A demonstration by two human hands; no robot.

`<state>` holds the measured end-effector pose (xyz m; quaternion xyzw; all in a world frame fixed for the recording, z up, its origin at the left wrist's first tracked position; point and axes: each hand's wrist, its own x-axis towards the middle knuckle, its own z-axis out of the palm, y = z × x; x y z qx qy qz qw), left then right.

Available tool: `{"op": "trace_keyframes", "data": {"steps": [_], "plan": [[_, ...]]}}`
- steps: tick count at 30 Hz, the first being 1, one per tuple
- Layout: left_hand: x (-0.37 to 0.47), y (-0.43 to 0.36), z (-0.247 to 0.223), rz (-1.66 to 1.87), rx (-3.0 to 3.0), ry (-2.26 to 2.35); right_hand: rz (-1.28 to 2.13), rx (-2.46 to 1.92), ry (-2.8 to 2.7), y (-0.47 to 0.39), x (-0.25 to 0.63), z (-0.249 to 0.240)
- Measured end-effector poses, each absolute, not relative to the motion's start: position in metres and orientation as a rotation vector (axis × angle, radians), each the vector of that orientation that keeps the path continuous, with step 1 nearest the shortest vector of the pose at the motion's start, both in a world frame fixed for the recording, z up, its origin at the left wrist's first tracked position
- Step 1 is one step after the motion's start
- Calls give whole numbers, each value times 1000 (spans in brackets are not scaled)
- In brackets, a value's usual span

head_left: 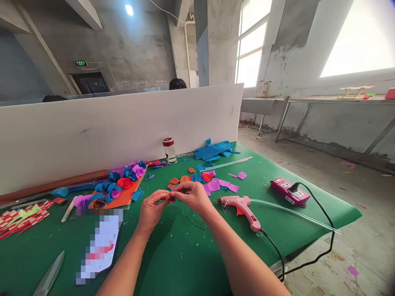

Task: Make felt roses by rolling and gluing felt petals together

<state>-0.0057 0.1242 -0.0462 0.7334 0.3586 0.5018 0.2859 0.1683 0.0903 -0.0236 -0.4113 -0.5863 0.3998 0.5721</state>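
L hand (153,209) & R hand (194,196): fingers (182,188) pinch sm. brown roll (172,200); magenta power box (288,192) nr R edge of tabletop (182,259).

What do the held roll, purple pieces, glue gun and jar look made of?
Held roll: perhaps dull paper, too small to be sure.
Purple pieces: probably paper; thin, flat, matte.
Glue gun: likely pink plastic; smooth, moulded shape.
Jar: clear glass or plastic; glossy, see-through.
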Motion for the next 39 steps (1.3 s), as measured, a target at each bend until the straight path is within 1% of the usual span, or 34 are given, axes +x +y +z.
{"op": "trace_keyframes", "data": {"steps": [14, 24, 34, 39], "plan": [[-4, 124, -44, 1325, 1859, 989, 821, -1077, -1411, 88, 168, -19], [-4, 125, -47, 1322, 1658, 1011, 949, -995, -1316, 94, 170, -24], [-2, 123, -44, 1340, 1669, 991, 863, -1014, -1372, 89, 166, -22], [-4, 127, -50, 1366, 1600, 1022, 996, -918, -1268, 88, 171, -16]]}}
